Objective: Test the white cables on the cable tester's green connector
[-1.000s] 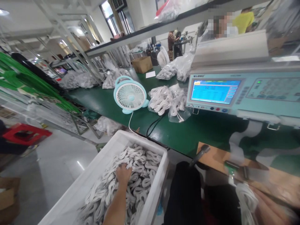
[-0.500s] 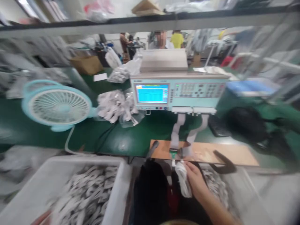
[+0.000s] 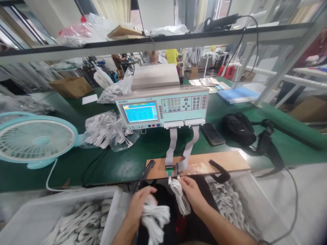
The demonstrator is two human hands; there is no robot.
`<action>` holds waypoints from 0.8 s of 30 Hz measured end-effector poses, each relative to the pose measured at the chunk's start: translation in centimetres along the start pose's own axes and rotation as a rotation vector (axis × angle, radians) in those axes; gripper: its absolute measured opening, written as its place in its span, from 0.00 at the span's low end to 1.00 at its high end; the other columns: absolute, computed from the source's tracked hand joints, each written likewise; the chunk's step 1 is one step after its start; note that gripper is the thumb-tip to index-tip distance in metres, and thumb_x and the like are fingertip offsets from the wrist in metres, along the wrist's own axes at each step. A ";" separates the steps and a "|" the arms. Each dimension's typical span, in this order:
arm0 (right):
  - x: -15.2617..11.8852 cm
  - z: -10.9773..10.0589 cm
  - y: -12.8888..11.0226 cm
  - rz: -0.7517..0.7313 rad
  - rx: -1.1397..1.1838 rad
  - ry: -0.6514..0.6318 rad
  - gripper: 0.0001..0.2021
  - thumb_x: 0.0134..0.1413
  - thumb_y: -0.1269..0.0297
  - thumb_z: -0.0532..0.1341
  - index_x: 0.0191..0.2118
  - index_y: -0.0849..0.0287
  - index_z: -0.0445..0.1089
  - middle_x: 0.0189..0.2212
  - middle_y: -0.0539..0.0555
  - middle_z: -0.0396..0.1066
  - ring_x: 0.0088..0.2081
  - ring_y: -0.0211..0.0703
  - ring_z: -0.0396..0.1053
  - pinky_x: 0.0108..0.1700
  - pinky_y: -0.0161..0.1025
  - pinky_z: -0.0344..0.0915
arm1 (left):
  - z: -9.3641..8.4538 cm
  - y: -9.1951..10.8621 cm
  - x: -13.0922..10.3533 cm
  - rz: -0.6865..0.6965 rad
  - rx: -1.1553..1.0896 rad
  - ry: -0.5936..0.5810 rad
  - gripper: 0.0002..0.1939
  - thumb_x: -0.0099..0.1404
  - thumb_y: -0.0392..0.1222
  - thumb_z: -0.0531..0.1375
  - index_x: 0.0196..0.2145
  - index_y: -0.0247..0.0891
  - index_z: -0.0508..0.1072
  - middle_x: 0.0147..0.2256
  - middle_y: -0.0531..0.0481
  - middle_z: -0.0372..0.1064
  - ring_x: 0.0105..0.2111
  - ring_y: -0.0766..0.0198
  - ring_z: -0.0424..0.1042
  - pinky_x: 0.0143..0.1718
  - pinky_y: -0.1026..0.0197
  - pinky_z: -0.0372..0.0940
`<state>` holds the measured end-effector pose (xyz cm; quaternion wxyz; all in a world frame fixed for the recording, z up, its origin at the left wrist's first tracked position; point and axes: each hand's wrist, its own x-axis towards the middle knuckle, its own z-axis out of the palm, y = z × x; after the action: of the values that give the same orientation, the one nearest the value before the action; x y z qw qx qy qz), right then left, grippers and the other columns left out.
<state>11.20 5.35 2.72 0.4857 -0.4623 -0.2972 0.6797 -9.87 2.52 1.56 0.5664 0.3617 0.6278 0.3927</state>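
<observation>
My left hand [image 3: 141, 201] is closed around a bundle of white cables [image 3: 155, 217], held low in front of the bench edge. To its right, my right hand [image 3: 192, 194] grips a coiled white cable [image 3: 181, 198] with its fingertips near the cable's plug end. That end is up against small connectors beside a green circuit board [image 3: 169, 171]; whether it is plugged in, I cannot tell. Grey ribbon cables [image 3: 172, 146] run from the board area to a light-blue tester [image 3: 184, 109] with a lit screen. A wooden board [image 3: 230, 160] lies under the connectors.
White bins of coiled cables stand on the left [image 3: 116, 204] and right [image 3: 252, 204]. Black clamps [image 3: 146, 172] grip the wooden board. A blue fan [image 3: 41, 141], bagged cables [image 3: 102, 129], a phone [image 3: 212, 133] and a black bag [image 3: 238, 127] are on the green bench. People are beyond.
My left hand has come up from the left bin to the middle, now with a bundle of white cables. My right hand stays at the connectors with its coiled cable. The view has turned right.
</observation>
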 end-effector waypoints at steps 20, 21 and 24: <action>-3.9 -13.6 -2.8 -0.330 -1.381 0.133 0.07 0.52 0.66 0.53 0.30 0.58 0.68 0.27 0.55 0.67 0.31 0.47 0.65 0.34 0.41 0.60 | 8.6 -1.3 -0.4 -0.243 -0.169 -0.174 0.23 0.56 0.60 0.56 0.19 0.35 0.66 0.14 0.51 0.68 0.16 0.67 0.64 0.20 0.67 0.56; -4.5 -13.7 -3.4 -0.403 -1.447 0.093 0.09 0.52 0.69 0.53 0.36 0.59 0.69 0.32 0.58 0.69 0.35 0.48 0.65 0.38 0.43 0.61 | 8.8 -1.5 0.0 -0.262 -0.151 -0.195 0.24 0.56 0.61 0.56 0.18 0.35 0.66 0.14 0.51 0.68 0.16 0.67 0.64 0.20 0.67 0.56; -6.4 -10.8 -4.3 -0.526 -1.338 -0.357 0.19 0.51 0.76 0.51 0.49 0.56 0.65 0.43 0.58 0.67 0.43 0.45 0.64 0.45 0.41 0.62 | 9.9 -2.0 1.0 -0.287 0.001 -0.364 0.28 0.57 0.64 0.51 0.17 0.36 0.66 0.14 0.52 0.66 0.17 0.67 0.64 0.21 0.67 0.55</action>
<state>23.46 0.42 4.28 0.1911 -0.4557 -0.8233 0.2792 -0.09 3.37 -1.19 0.7201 0.3338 0.5607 0.2358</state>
